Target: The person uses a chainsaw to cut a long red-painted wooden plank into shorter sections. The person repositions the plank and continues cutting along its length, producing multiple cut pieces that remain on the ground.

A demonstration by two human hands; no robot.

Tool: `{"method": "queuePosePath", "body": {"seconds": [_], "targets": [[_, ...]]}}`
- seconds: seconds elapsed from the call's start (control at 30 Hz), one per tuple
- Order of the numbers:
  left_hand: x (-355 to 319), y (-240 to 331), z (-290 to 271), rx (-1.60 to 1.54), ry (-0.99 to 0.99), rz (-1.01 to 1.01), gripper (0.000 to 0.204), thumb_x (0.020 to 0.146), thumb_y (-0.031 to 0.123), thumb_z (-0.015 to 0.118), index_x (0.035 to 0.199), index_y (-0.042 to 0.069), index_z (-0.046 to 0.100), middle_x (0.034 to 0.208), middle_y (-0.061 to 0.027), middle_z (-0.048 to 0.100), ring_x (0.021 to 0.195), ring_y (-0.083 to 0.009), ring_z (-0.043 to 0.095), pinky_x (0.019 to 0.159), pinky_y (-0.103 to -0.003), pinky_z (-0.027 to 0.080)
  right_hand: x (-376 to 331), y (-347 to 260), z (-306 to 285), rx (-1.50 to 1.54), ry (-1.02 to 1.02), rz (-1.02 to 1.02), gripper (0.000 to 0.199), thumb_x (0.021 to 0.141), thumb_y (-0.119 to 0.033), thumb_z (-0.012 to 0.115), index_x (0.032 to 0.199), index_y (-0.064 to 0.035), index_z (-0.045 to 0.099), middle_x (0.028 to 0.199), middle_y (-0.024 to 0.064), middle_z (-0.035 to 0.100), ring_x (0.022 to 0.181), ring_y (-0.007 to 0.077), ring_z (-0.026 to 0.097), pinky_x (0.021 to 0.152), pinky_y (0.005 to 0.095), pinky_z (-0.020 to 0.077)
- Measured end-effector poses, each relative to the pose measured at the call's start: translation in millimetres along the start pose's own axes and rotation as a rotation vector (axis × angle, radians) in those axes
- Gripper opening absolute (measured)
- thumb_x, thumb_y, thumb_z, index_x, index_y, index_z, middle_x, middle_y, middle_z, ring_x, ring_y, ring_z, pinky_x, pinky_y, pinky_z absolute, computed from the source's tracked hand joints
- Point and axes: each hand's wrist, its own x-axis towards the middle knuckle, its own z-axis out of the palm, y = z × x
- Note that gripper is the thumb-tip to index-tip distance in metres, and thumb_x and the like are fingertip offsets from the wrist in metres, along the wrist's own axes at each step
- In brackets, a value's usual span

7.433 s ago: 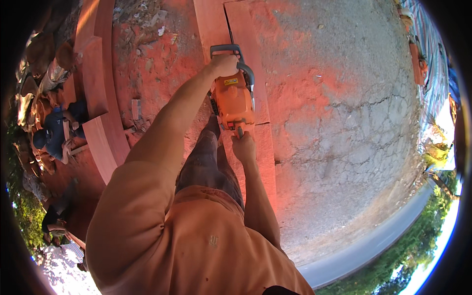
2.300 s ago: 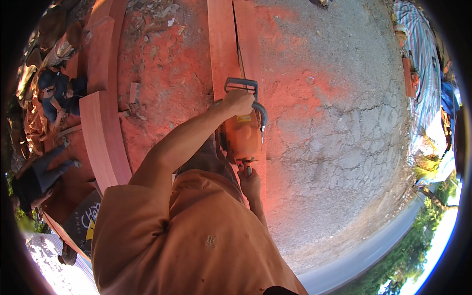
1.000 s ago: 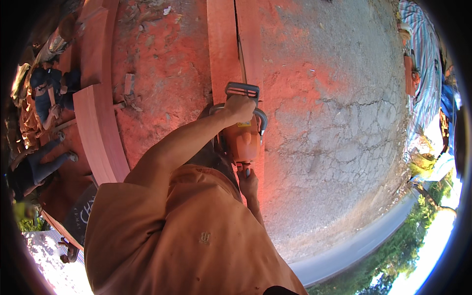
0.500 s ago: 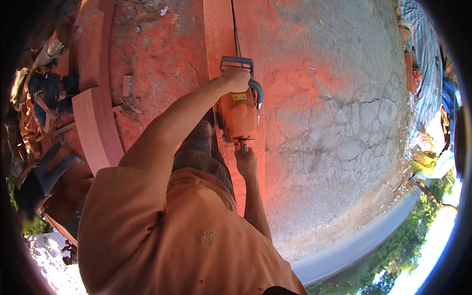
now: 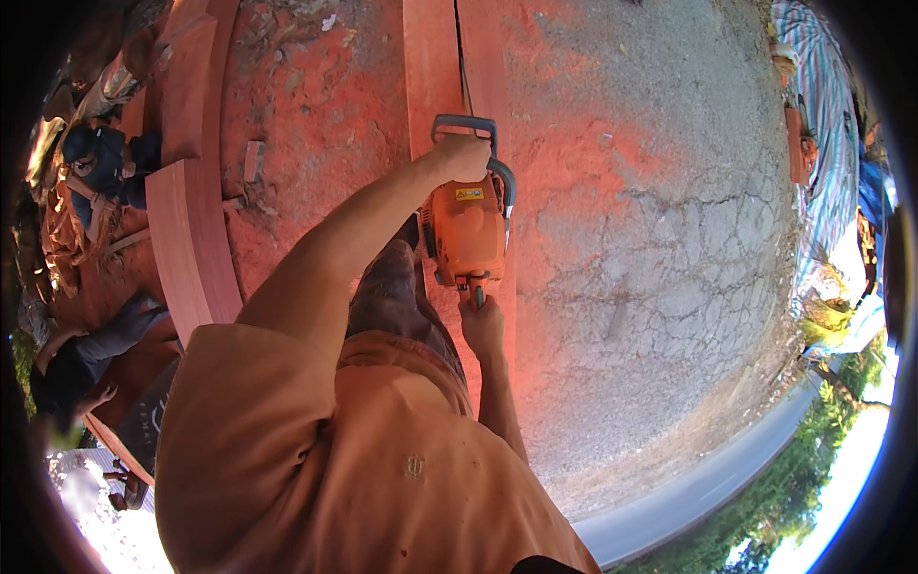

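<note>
An orange chainsaw [image 5: 470,230] points away from me over a long reddish wooden plank [image 5: 430,57]. My left hand [image 5: 462,158] is closed around its front handle, just behind the grey hand guard. Around the rear handle, my right hand [image 5: 483,323] is wrapped, nearer my body. Ahead of the saw, its narrow guide bar [image 5: 465,81] runs along a dark line in the wood. How deep the bar sits in the plank cannot be made out. My legs are partly hidden by my shirt and left arm.
Red sawdust [image 5: 325,105] covers the ground on both sides of the plank. Cut boards [image 5: 182,239] lie at the left, with a seated person [image 5: 100,167] in dark clothes beyond them and another person below. Cracked pavement [image 5: 669,249] spreads to the right, bordered by a striped tarp [image 5: 822,143].
The view has shifted slightly, and the surroundings appear a little lower and to the right. Both hands keep their grip on the chainsaw.
</note>
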Motion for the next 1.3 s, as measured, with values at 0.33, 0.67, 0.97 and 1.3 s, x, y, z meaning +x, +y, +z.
{"method": "queuePosePath", "body": {"seconds": [0.33, 0.67, 0.97, 1.3], "targets": [[-41, 58, 18, -0.07, -0.057, -0.088, 0.02, 0.075, 0.014, 0.062, 0.082, 0.0, 0.073, 0.088, -0.0228, 0.072, 0.085, -0.0386, 0.071, 0.076, -0.048, 0.056, -58, 29, -18, 0.033, -0.072, 0.107, 0.04, 0.087, -0.031, 0.066, 0.097, 0.007, 0.057, 0.088, 0.0334, 0.065, 0.092, 0.0534, 0.063, 0.074, 0.0553, 0.0499], [-11, 11, -5, -0.141, -0.048, -0.07, 0.021, 0.076, 0.017, 0.064, 0.086, 0.001, 0.074, 0.088, -0.0237, 0.071, 0.085, -0.0382, 0.071, 0.076, -0.048, 0.056, -18, -6, -12, 0.004, -0.026, 0.063, 0.037, 0.083, -0.032, 0.072, 0.09, 0.0012, 0.058, 0.08, 0.0246, 0.066, 0.08, 0.0425, 0.067, 0.068, 0.0488, 0.0492], [30, -36, -23, -0.108, -0.045, -0.092, 0.022, 0.077, 0.019, 0.066, 0.086, 0.001, 0.074, 0.092, -0.0193, 0.073, 0.09, -0.0355, 0.071, 0.082, -0.047, 0.055, 26, -54, -7, -0.002, -0.035, 0.044, 0.04, 0.084, -0.032, 0.071, 0.095, 0.0034, 0.057, 0.086, 0.0281, 0.066, 0.086, 0.0471, 0.065, 0.071, 0.0515, 0.0491], [70, -85, -43, 0.033, -0.123, -0.058, 0.036, 0.085, 0.029, 0.065, 0.103, -0.002, 0.071, 0.124, -0.0194, 0.065, 0.109, -0.0338, 0.066, 0.094, -0.045, 0.052, 72, -105, -5, 0.022, -0.061, 0.02, 0.04, 0.085, -0.027, 0.068, 0.101, 0.0081, 0.057, 0.092, 0.0334, 0.065, 0.093, 0.0515, 0.063, 0.076, 0.055, 0.0501]]}}
